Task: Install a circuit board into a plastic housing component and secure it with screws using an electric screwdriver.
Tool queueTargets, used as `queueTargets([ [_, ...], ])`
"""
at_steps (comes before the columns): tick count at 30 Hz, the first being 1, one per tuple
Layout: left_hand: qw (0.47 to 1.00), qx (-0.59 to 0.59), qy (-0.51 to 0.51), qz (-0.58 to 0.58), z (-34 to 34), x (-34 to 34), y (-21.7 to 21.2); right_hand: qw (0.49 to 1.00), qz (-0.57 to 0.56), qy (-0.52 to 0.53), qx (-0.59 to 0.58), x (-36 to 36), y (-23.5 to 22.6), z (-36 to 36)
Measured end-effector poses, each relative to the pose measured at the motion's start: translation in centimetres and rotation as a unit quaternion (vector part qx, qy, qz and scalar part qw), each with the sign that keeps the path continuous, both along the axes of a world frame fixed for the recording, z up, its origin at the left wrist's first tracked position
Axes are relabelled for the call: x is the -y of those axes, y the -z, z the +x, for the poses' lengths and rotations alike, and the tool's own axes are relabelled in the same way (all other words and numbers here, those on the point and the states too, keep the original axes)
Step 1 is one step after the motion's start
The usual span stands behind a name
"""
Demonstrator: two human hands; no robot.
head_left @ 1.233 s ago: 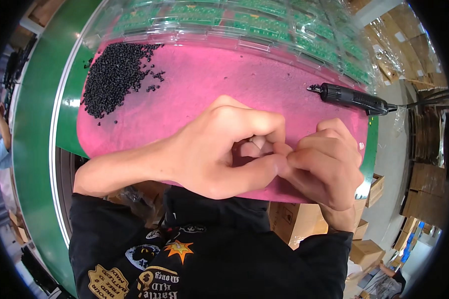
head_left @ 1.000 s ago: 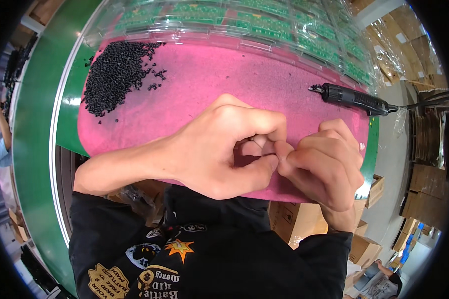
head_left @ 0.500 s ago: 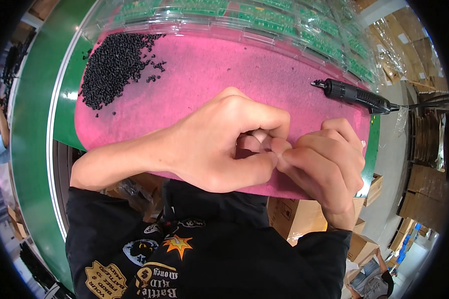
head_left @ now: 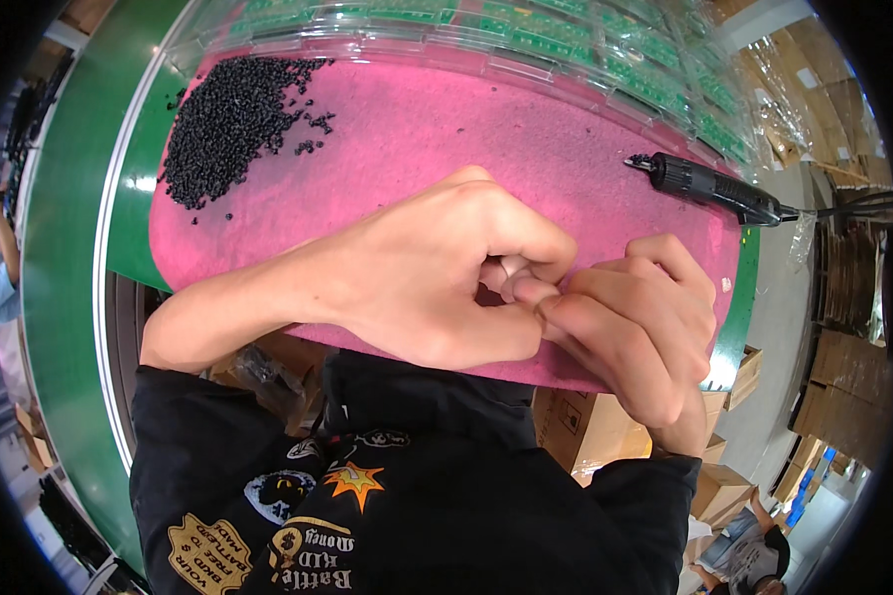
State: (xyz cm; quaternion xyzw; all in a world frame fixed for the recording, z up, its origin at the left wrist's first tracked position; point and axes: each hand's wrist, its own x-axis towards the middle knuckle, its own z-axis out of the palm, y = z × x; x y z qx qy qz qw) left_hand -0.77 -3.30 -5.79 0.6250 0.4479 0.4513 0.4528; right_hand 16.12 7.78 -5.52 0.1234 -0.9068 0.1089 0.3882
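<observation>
Over the front of the pink mat, my left hand and my right hand meet fingertip to fingertip. My left hand is curled, its thumb and index finger forming a ring. The right thumb and index finger are pinched together and reach into that ring. Whatever the fingers hold, if anything, is hidden among them. A heap of small black screw-like parts lies at the mat's far left. Beyond my right hand, a black electric screwdriver rests on its side, its tip toward the left, with small black bits beside the tip.
Clear plastic trays with green circuit boards line the far edge of the mat. A green belt or bench surface runs along the left. Cardboard boxes stand below the bench at right. Other people are at the lower right and far left.
My right fingertips have shifted slightly left, deeper into the ring of my left hand. Both hands stay joined over the mat; the screwdriver and heap lie as before.
</observation>
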Motion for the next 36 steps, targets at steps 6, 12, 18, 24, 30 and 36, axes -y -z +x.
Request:
queueTargets([
  [6, 0.999, -0.032, 0.004, -0.017, -0.1, 0.0, -0.1, 1.0, 0.015, -0.011, 0.003, 0.4, 0.1, -0.4],
  [12, 0.998, -0.051, -0.018, -0.029, -0.1, 0.1, -0.1, 1.0, 0.0, -0.015, 0.018, 0.3, 0.6, -0.7],
  [18, 0.997, -0.056, -0.049, 0.012, 0.1, 0.1, 0.4, 1.0, -0.003, -0.017, 0.01, 0.0, 1.1, -0.7],
  [24, 0.999, 0.008, -0.029, -0.032, 0.0, 0.3, -0.5, 0.974, -0.223, 0.027, -0.012, 0.8, 0.8, -0.8],
  [30, 0.964, 0.236, 0.063, -0.106, 0.3, 0.1, 0.6, 0.975, -0.213, -0.044, -0.042, -0.4, 0.6, -0.2],
  [36, 0.968, 0.244, 0.057, -0.007, 0.6, -0.5, 1.6, 0.956, -0.282, -0.044, -0.064, 0.4, 1.3, -0.3],
])
